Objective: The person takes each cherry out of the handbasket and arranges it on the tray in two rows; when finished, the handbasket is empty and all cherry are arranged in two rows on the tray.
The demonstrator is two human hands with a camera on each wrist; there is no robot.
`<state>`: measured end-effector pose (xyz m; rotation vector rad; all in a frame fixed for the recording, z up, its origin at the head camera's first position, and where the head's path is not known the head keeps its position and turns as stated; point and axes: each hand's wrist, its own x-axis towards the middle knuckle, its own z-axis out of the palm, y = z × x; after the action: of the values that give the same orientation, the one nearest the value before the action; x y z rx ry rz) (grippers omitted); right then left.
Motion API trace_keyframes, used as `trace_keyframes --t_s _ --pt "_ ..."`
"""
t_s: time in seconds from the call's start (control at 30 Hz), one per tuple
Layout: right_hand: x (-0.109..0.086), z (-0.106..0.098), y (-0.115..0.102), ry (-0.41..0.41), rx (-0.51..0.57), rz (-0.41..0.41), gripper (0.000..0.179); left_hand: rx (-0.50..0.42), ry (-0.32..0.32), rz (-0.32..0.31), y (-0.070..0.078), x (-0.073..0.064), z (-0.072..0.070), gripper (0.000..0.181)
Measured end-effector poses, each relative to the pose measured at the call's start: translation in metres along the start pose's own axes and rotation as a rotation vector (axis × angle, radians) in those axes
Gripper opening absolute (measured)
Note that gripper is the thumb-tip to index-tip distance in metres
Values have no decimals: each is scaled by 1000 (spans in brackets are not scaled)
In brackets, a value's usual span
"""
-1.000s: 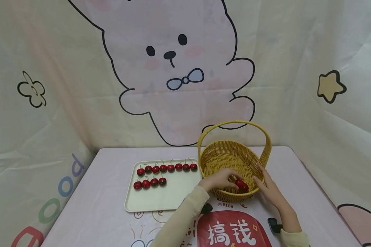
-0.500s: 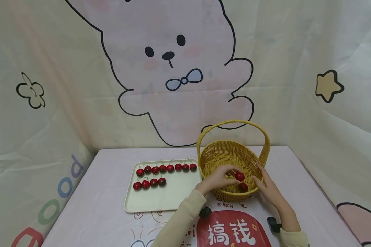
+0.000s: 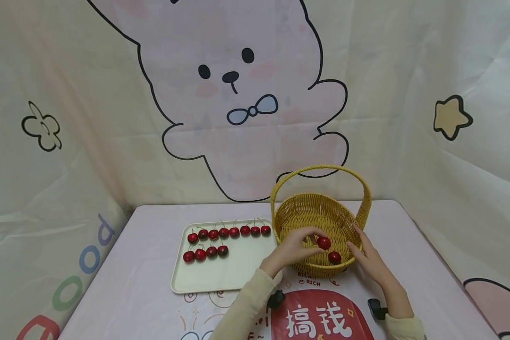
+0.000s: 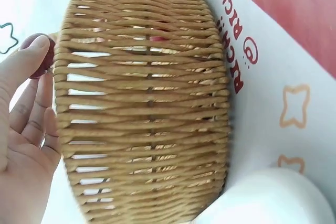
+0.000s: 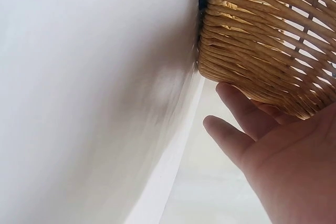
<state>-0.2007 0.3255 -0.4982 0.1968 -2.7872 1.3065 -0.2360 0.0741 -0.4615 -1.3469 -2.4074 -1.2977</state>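
Note:
My left hand (image 3: 293,248) pinches a dark red cherry (image 3: 324,243) between thumb and fingertips, over the near left part of a yellow wicker basket (image 3: 314,208). In the left wrist view this cherry (image 4: 43,59) shows at the basket rim, the thumb on top of it. A second cherry (image 3: 334,258) lies inside the basket near its front wall. My right hand (image 3: 370,260) holds the basket's right rim, thumb on the inner side. The right wrist view shows its fingers (image 5: 244,111) along the outside of the woven wall; the thumb is hidden there.
A cream tray (image 3: 242,271) stands left of the basket, with a back row (image 3: 234,232) and a shorter front row (image 3: 200,254) of stemmed cherries. The basket's tall handle (image 3: 323,167) arches over it. A red print (image 3: 318,314) marks the near tablecloth.
The left hand has lifted one cherry off the other in the basket and drawn it left toward the tray side. The right hand and basket have hardly moved.

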Motion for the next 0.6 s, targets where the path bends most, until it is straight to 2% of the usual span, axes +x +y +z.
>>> trace_keyframes --t_s 0.33,0.6 --pt "-1 0 -1 3 -1 -4 66 -60 33 -44 4 -16 -16 36" --pt "-1 -1 -3 -1 -3 13 67 -66 44 -44 1 -29 -27 36"
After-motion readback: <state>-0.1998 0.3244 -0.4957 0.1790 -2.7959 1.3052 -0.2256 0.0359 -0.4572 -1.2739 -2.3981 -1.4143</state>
